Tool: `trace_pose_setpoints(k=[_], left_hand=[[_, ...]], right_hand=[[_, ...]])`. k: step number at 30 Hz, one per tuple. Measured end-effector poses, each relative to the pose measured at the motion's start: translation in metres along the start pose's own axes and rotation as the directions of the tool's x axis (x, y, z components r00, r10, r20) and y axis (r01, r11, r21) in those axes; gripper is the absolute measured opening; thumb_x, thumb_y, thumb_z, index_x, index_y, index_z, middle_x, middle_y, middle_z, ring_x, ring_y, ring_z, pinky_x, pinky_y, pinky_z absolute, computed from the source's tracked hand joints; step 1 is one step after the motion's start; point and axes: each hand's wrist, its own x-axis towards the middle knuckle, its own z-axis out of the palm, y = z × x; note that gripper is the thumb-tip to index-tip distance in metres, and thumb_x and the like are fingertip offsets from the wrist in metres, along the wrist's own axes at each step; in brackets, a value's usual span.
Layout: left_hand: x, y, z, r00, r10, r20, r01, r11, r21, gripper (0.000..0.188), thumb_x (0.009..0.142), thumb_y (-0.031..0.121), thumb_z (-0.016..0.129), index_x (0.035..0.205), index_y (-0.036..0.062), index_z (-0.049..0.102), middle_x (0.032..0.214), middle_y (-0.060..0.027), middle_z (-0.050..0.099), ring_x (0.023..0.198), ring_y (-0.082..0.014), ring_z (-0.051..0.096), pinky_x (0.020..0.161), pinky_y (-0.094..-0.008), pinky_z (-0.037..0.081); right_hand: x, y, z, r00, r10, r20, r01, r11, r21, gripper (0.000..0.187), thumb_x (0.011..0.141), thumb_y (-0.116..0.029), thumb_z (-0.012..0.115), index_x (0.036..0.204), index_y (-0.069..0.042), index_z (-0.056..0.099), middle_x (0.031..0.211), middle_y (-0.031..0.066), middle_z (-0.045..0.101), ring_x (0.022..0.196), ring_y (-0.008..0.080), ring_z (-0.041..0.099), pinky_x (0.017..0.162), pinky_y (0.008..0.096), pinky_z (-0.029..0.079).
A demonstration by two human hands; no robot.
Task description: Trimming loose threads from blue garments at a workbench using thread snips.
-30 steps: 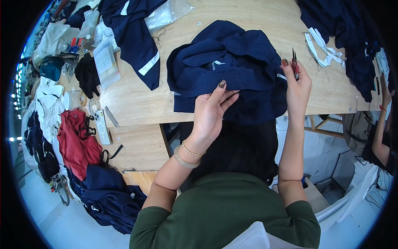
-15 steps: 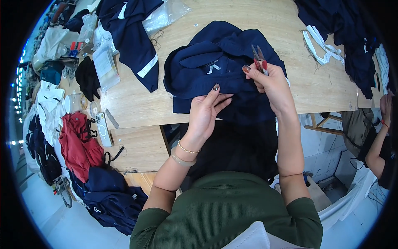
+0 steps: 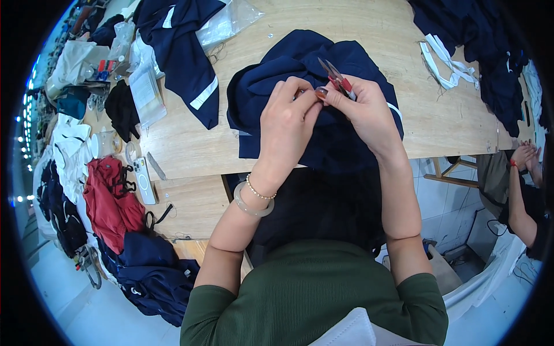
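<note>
Navy garment (image 3: 339,135): at worktop's (image 3: 430,124) near edge; we judge it soft, light, best pinched by folds (image 3: 242,98).
Right hand (image 3: 368,112): grips red-handled snips (image 3: 341,83).
Left hand (image 3: 287,121): fingers bent; grip we cannot tell.

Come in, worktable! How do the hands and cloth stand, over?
Right hand holding red-handled snips. Left hand close beside it, grip unclear. Navy garment bunched on wooden table, partly hidden by both hands.
</note>
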Motion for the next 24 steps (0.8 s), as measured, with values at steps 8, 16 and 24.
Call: trace_pose_setpoints(k=[8,16,24], left_hand=[[0.000,-0.010,0.000,0.985,-0.164,0.055,0.170,0.976,-0.140,0.004,0.088,-0.002,0.064,0.091,-0.0028,0.066,0.082,-0.0090,0.069,0.069,-0.0147,0.067,0.064,-0.0236,0.053],[0.002,-0.011,0.004,0.981,-0.184,0.055,0.190,0.971,-0.144,0.003,0.089,-0.001,0.061,0.091,-0.0018,0.064,0.078,-0.0098,0.065,0.067,-0.0181,0.064,0.062,-0.0268,0.051],[0.001,-0.009,0.004,0.982,-0.189,0.026,0.191,0.969,-0.156,0.000,0.088,-0.001,0.061,0.088,-0.0005,0.061,0.075,-0.0110,0.062,0.066,-0.0239,0.062,0.060,-0.0313,0.049]], right_hand=[[-0.022,0.014,-0.033,0.949,-0.170,-0.265,0.113,0.970,-0.216,0.020,0.087,-0.017,0.070,0.094,-0.001,0.060,0.085,0.0043,0.064,0.082,0.0114,0.058,0.076,0.0244,0.045],[-0.025,0.023,-0.023,0.924,-0.340,-0.175,0.170,0.776,-0.608,0.021,0.075,-0.011,0.078,0.084,-0.001,0.063,0.079,0.0048,0.061,0.073,0.0208,0.052,0.064,0.0309,0.042],[-0.024,0.034,-0.018,0.898,-0.382,-0.218,0.174,0.762,-0.623,0.021,0.074,-0.010,0.079,0.084,-0.001,0.063,0.078,0.0060,0.061,0.073,0.0221,0.053,0.064,0.0317,0.043]])
